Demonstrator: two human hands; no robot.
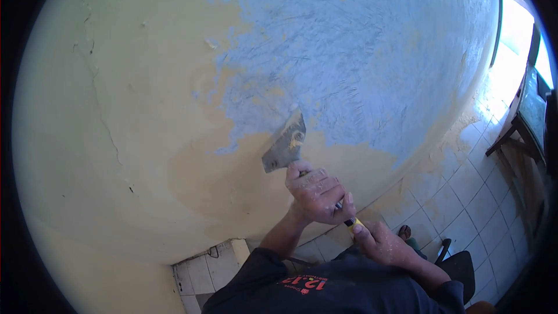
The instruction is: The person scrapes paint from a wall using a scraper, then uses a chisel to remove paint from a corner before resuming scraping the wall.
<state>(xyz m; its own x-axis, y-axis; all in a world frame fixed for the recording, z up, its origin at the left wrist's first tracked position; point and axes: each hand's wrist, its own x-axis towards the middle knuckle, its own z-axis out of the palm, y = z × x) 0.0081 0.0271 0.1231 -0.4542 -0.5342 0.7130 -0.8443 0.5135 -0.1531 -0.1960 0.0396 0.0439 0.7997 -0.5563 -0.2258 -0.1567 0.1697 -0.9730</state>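
A wide metal scraper (284,144) lies with its blade against the wall, at the lower edge of a scraped blue-grey patch (325,64). Peeled paint clings to the blade. My left hand (318,193) is wrapped round the tool close behind the blade. Farther down, my right hand (383,245) grips the yellow and black handle (351,221). Pale flakes and dust cover both hands. Around the patch the wall (145,93) keeps its cream-yellow paint, with a damp-looking brownish area below and left of the blade.
Cracks (99,99) run down the wall at left. Light floor tiles (465,197) at right carry dust and scrapings near the wall's base. A dark-framed table (530,110) stands at far right, and a black chair (459,270) is behind my right arm.
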